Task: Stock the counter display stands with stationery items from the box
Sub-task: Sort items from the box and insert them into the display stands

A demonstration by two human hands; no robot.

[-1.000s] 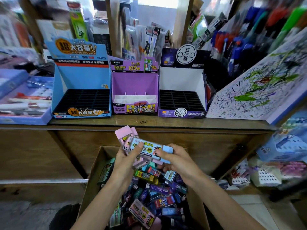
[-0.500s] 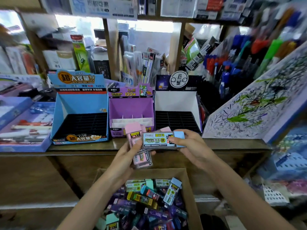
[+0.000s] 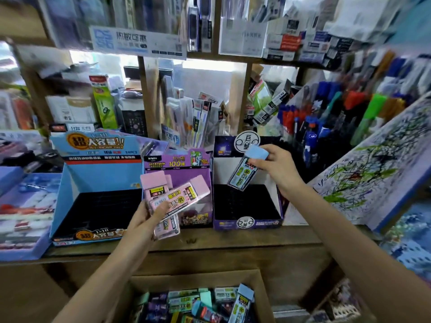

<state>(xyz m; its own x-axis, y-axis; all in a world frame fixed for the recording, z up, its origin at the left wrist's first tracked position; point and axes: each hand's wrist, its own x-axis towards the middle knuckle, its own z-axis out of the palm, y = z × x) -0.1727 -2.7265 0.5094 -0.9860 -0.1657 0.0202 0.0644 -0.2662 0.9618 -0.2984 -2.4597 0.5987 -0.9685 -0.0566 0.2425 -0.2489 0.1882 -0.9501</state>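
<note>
My right hand (image 3: 277, 169) pinches a blue-capped lead case (image 3: 245, 173) by its cap, tilted above the white-and-purple display stand (image 3: 247, 221). My left hand (image 3: 145, 221) grips a bunch of pink-capped lead cases (image 3: 172, 197) in front of the purple display stand (image 3: 198, 183). To the left stands a blue display stand (image 3: 98, 178) with a black slotted tray. The cardboard box (image 3: 196, 279) lies below the counter, full of several mixed lead cases (image 3: 200, 304).
The stands sit on a wooden counter (image 3: 210, 243). A scribbled test board (image 3: 363, 180) leans at the right, with a rack of marker pens (image 3: 326, 113) behind it. A blue tray of pens (image 3: 21, 213) lies at the left. Shelves of stock fill the back.
Both hands rose from the box to counter height. My right hand took the blue-capped case off the bunch and moved it right, over the white-and-purple stand. The view tilted up.
</note>
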